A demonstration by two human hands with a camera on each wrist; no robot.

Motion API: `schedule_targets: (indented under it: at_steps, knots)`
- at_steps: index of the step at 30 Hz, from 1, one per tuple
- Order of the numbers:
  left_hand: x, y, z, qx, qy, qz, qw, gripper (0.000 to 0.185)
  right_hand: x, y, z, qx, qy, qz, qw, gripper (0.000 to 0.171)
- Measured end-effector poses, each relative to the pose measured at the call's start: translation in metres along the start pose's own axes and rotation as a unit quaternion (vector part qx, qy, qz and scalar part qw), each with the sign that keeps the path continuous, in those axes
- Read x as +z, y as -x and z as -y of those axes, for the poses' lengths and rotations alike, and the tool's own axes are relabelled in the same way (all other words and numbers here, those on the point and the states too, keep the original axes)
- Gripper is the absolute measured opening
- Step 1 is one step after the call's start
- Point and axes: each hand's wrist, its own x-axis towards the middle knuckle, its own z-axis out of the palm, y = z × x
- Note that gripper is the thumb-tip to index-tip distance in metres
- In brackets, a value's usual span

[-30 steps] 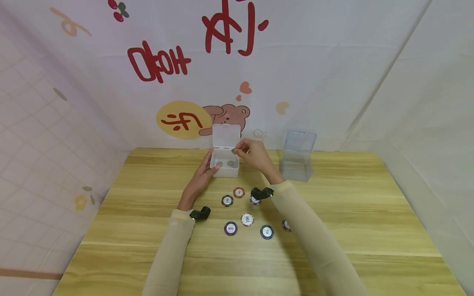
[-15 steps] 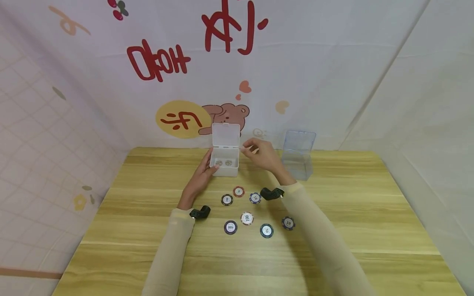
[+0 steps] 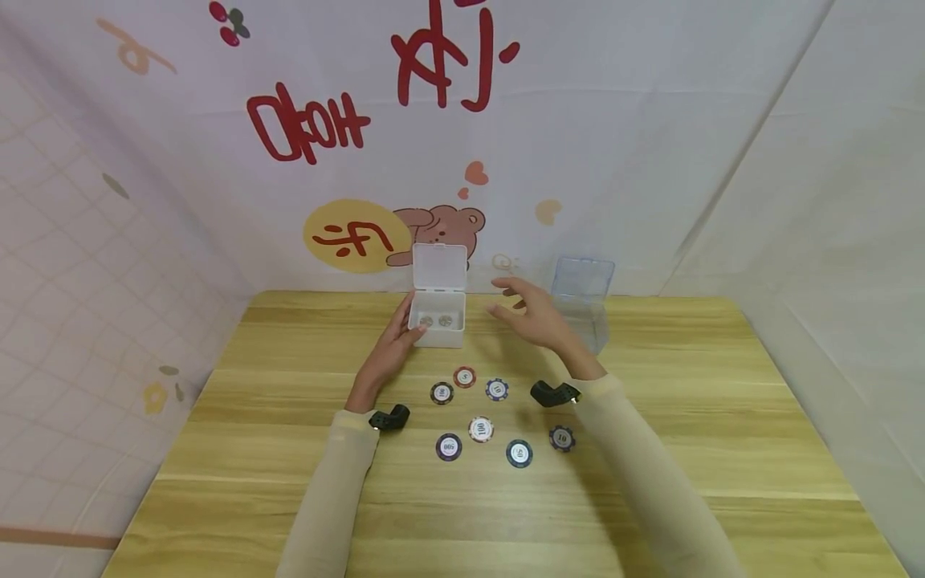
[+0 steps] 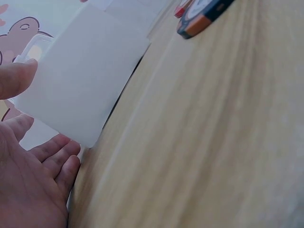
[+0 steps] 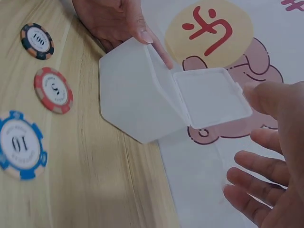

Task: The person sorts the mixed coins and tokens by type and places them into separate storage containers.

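From the head view, a small white box stands near the far edge of the wooden table with its hinged lid upright; two chips lie side by side inside it. A clear plastic box, also with its lid up, stands well to the right, and what it holds cannot be made out. The left hand rests against the white box's left side, fingers laid along its wall. The right hand hovers between the two boxes, fingers spread and relaxed, holding nothing. Seven loose chips lie scattered on the table nearer the person.

From the left wrist view, the white box fills the upper left; the thumb touches its upper edge and the fingers lie straight beside its lower corner, perhaps just touching it.

From the right wrist view, the white box shows its open lid. The right hand hangs loose and empty just beside the lid. Three chips lie on the wood at left.
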Motion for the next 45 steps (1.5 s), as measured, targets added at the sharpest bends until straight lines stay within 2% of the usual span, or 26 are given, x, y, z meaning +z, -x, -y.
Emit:
schedule_targets:
  at_steps: [10,25,37,45]
  knots:
    - [0.000,0.002,-0.001,0.003,0.002,-0.006,1.0000,0.071,-0.014,0.023,-0.008,0.014,0.020,-0.003,1.000,0.065]
    - [0.000,0.002,0.000,0.009,0.008,0.002,0.9999,0.070,-0.033,0.051,-0.022,0.036,0.059,-0.038,0.997,0.079]
    - [0.000,0.001,0.001,0.011,0.007,0.004,0.9999,0.071,-0.048,0.073,-0.041,0.065,0.052,-0.054,0.995,0.081]
    - [0.000,0.001,0.001,0.014,0.007,0.002,0.9999,0.070,-0.061,0.084,-0.053,0.104,0.050,-0.069,0.991,0.086]
